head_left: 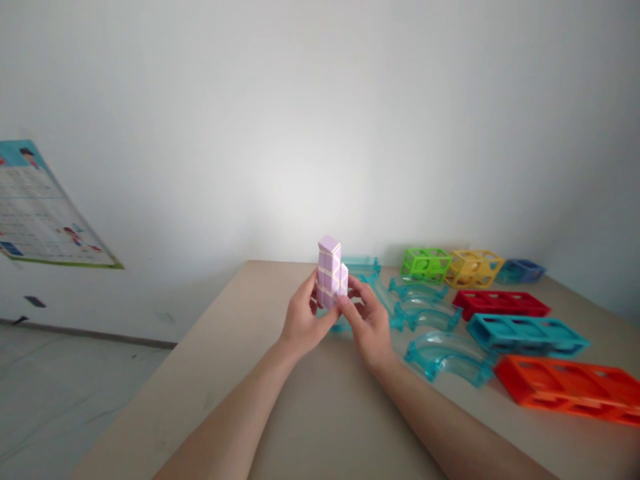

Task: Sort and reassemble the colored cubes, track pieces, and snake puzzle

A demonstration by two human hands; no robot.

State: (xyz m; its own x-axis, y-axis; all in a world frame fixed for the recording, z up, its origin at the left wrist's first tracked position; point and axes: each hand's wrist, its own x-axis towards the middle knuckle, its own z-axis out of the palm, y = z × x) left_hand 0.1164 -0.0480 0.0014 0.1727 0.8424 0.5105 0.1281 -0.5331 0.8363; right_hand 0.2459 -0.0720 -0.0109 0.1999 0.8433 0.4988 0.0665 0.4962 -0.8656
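Observation:
Held up over the table in both hands is a lilac, blocky piece [329, 270] with pale lines dividing it into sections, like a twisty puzzle. It stands upright, taller at its left side, with a shorter step at the right. My left hand [306, 317] grips it from the left, fingers curled behind it. From the right, my right hand [369, 320] pinches its lower part, the thumb on the near face. Parts of the fingers are hidden behind the piece.
Clear teal curved track pieces [450, 353] lie right of my hands. Farther right are an orange frame [570, 387], a teal frame [527, 333] and a red frame [500, 303]. Green [426, 265] and yellow [474, 268] frames stand by the wall. A poster [45, 207] hangs left.

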